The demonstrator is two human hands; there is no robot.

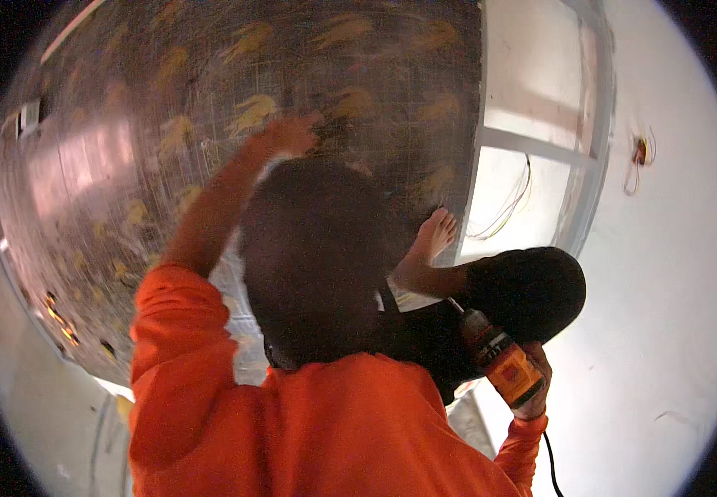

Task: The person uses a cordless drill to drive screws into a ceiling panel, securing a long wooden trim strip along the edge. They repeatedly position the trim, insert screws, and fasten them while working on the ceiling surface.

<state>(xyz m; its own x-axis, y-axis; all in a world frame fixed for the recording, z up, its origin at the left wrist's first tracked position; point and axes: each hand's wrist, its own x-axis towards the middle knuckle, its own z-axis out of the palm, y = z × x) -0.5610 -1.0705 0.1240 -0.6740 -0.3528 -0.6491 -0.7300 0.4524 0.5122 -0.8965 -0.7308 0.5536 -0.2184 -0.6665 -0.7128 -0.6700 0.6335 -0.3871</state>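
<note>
My right hand (pixel 538 377) is closed round a corded power drill (pixel 507 364), orange and black, at the lower right. Its thin bit points up and left, in front of my dark trouser leg (pixel 532 290). Farther up, my left hand (pixel 291 135) reaches over a brown, glossy panel (pixel 209 91) with yellow printed marks. Motion smears its fingers, so their grip and any touch on the panel cannot be made out. A large dark rounded shape (pixel 317 257), blurred and near the camera, covers the middle of the view.
Beside the panel's right edge runs a grey frame (pixel 532 142) with white areas inside it and loose wires (pixel 512 203). More wires come out of a small box (pixel 641 151) in the white surface. My bare foot (pixel 435 236) is close to the frame. A black cord (pixel 551 464) trails below the drill.
</note>
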